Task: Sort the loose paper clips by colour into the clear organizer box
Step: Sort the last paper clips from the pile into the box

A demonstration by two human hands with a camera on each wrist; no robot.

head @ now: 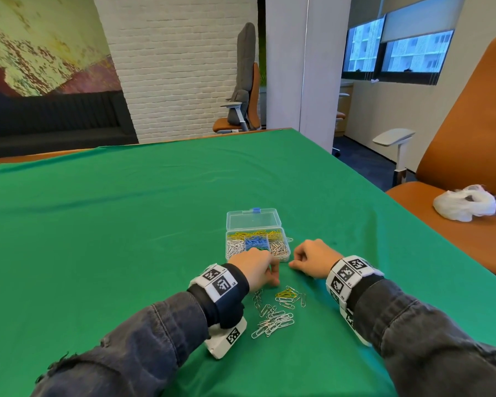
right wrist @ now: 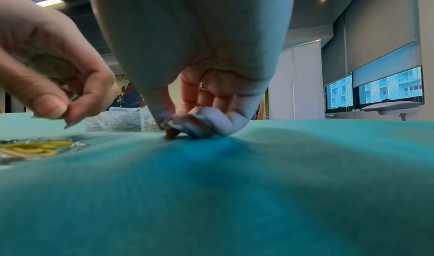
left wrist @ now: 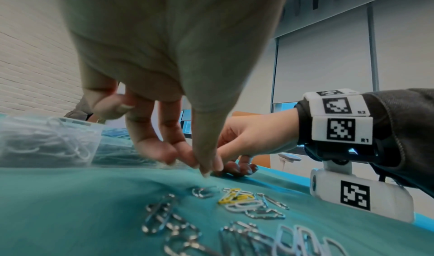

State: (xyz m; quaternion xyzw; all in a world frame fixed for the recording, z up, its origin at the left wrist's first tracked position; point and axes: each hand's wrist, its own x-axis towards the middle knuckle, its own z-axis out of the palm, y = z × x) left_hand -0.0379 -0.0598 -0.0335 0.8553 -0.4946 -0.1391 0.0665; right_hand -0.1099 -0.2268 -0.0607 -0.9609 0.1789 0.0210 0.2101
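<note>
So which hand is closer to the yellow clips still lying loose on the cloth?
Left. The left hand hovers just beyond the yellow clips, nearly above them; the right hand sits farther off, on their far right.

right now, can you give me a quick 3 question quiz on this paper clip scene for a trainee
1. True or false: the organizer box has its lid closed.
2. Which colour fills the middle front compartment? A red, B blue, C green
3. Fill in: the few coloured clips left in the loose pile are ____.

Key:
1. false, the lid stands open
2. B, the blue clips
3. yellow, the yellow clips lie at the pile's far end, near the left hand and right hand
</note>
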